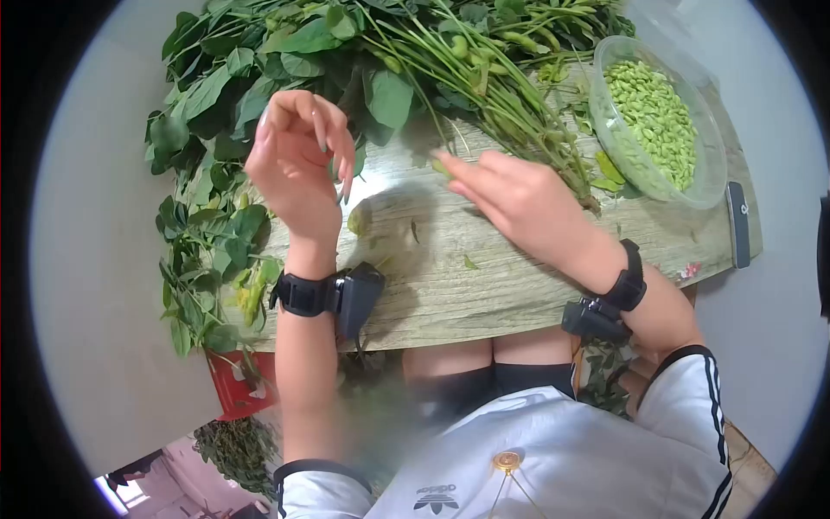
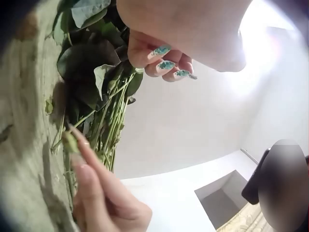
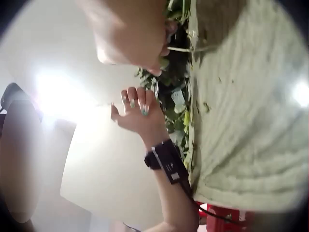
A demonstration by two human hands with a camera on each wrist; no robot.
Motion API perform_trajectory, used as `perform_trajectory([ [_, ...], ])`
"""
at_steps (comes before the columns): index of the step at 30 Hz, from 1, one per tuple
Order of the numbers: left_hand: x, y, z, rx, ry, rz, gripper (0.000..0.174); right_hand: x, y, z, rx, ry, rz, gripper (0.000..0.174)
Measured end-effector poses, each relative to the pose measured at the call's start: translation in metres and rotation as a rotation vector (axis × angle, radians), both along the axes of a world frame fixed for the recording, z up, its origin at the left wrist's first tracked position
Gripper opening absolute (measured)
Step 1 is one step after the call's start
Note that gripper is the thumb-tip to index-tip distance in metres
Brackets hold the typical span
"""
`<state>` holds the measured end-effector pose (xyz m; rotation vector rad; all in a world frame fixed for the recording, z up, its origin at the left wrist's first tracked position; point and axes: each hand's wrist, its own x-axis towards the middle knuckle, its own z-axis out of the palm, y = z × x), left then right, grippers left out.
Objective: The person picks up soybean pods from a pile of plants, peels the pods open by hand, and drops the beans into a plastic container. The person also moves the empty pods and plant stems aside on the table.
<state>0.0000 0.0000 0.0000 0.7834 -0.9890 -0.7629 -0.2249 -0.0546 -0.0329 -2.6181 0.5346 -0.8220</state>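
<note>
My right hand (image 1: pixel 519 199) is over the middle of the table, pinching a small green soybean pod (image 1: pixel 442 164) between thumb and forefinger. The same pod shows up close at the fingertips in the left wrist view. Raised above the table at the left is my left hand (image 1: pixel 298 160), its fingers loosely curled with nothing in them; the right wrist view shows it palm-side too. Cut soybean stems (image 1: pixel 510 104) lie just beyond the right hand, roots toward me. Leafy soybean plants (image 1: pixel 251 65) pile up behind the left hand.
A clear plastic bowl (image 1: pixel 596 108) of shelled green beans (image 1: pixel 653 117) stands at the right, with a dark phone-like object (image 1: pixel 738 225) beside it. Loose leaves and pods (image 1: pixel 216 251) spread along the table's left edge. A red plastic item (image 1: pixel 238 385) shows below. Leaf scraps dot the wooden tabletop (image 1: pixel 484 303).
</note>
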Motion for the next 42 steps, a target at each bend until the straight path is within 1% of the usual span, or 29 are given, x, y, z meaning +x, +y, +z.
perform_trajectory([
  [2, -0.003, -0.003, -0.002, 0.028, -0.019, -0.019, 0.045, 0.003, 0.005, -0.009, -0.214, 0.178, -0.074, 0.034],
  [3, -0.002, 0.0, -0.004, 0.016, -0.022, -0.016, 0.045, 0.008, 0.01, -0.009, -0.226, 0.174, -0.073, 0.034],
  [5, -0.007, 0.001, -0.008, 0.047, -0.134, -0.028, 0.041, 0.01, 0.015, -0.006, -0.364, 0.28, -0.104, 0.032],
  [7, -0.012, 0.002, -0.01, 0.07, -0.136, -0.018, 0.038, 0.008, 0.017, -0.005, -0.388, 0.316, -0.086, 0.034],
  [9, -0.011, -0.002, -0.013, 0.071, -0.221, 0.027, 0.04, 0.007, 0.017, -0.003, -0.416, 0.344, -0.073, 0.036],
  [11, -0.011, -0.001, -0.012, 0.071, -0.223, 0.03, 0.038, 0.002, 0.02, 0.004, -0.49, 0.428, -0.044, 0.038],
  [13, -0.012, 0.0, -0.008, 0.122, -0.247, 0.042, 0.035, 0.0, 0.021, 0.008, -0.515, 0.457, -0.018, 0.039],
  [14, -0.011, 0.0, -0.009, 0.102, -0.264, 0.015, 0.034, -0.003, 0.022, 0.011, -0.54, 0.489, 0.001, 0.039],
  [18, -0.011, 0.0, -0.009, 0.123, -0.282, 0.008, 0.034, -0.018, 0.021, 0.026, -0.513, 0.527, 0.045, 0.037],
  [20, -0.011, 0.001, -0.008, 0.111, -0.313, -0.013, 0.035, -0.024, 0.012, 0.029, -0.287, 0.321, 0.075, 0.036],
  [21, -0.012, 0.002, -0.007, 0.112, -0.311, -0.012, 0.035, -0.022, 0.005, 0.029, -0.287, 0.322, 0.076, 0.036],
  [23, -0.014, 0.002, -0.006, 0.156, -0.334, -0.012, 0.041, -0.019, -0.009, 0.03, -0.1, -0.111, 0.007, 0.031],
  [24, -0.014, 0.002, -0.007, 0.153, -0.333, -0.013, 0.041, -0.016, -0.001, 0.049, 0.331, -0.072, -0.102, 0.026],
  [25, -0.014, 0.002, -0.009, 0.213, -0.338, -0.038, 0.046, -0.013, -0.001, 0.049, 0.328, -0.074, -0.104, 0.026],
  [26, -0.014, 0.002, -0.01, 0.273, -0.345, -0.063, 0.051, -0.011, -0.003, 0.049, 0.635, -0.227, -0.076, 0.026],
  [27, -0.017, 0.002, -0.009, 0.27, -0.349, -0.065, 0.051, -0.008, -0.005, 0.046, 0.941, -0.382, -0.045, 0.027],
  [28, -0.021, 0.004, -0.009, 0.297, -0.351, -0.108, 0.053, -0.006, -0.007, 0.04, 0.953, -0.466, 0.0, 0.029],
  [29, -0.024, 0.006, -0.008, 0.328, -0.352, -0.151, 0.056, -0.005, -0.008, 0.039, 0.955, -0.47, -0.001, 0.029],
  [30, -0.027, 0.006, -0.005, 0.302, -0.426, -0.223, 0.052, -0.006, -0.01, 0.037, 0.97, -0.513, 0.014, 0.03],
  [31, -0.033, 0.009, -0.003, 0.308, -0.426, -0.233, 0.052, -0.008, -0.01, 0.035, 0.985, -0.554, 0.024, 0.032],
  [33, -0.046, 0.014, -0.002, 0.398, -0.551, -0.278, 0.044, -0.012, -0.008, 0.034, 0.997, -0.543, 0.021, 0.033],
  [34, -0.052, 0.014, -0.003, 0.353, -0.553, -0.267, 0.039, -0.014, -0.008, 0.034, 1.006, -0.532, 0.031, 0.034],
  [37, -0.051, 0.016, 0.001, 0.42, -0.626, -0.314, 0.039, -0.015, -0.008, 0.028, 0.995, -0.47, 0.049, 0.037],
  [38, -0.045, 0.016, -0.001, 0.423, -0.625, -0.316, 0.039, -0.015, -0.007, 0.027, 1.016, -0.472, 0.032, 0.032],
  [39, -0.036, 0.014, -0.004, 0.244, -0.683, -0.169, 0.039, -0.014, -0.01, 0.021, 1.018, -0.471, 0.031, 0.032],
  [40, -0.025, 0.012, -0.008, 0.063, -0.734, -0.02, 0.04, -0.012, -0.014, 0.01, 0.532, -0.382, -0.013, 0.029],
  [41, -0.011, 0.007, -0.015, -0.021, -0.845, 0.134, 0.041, -0.01, -0.016, 0.004, 0.048, -0.281, -0.051, 0.026],
  [42, -0.008, 0.007, -0.009, -0.012, -0.711, 0.15, 0.043, -0.009, -0.011, 0.003, 0.016, -0.246, -0.061, 0.022],
])
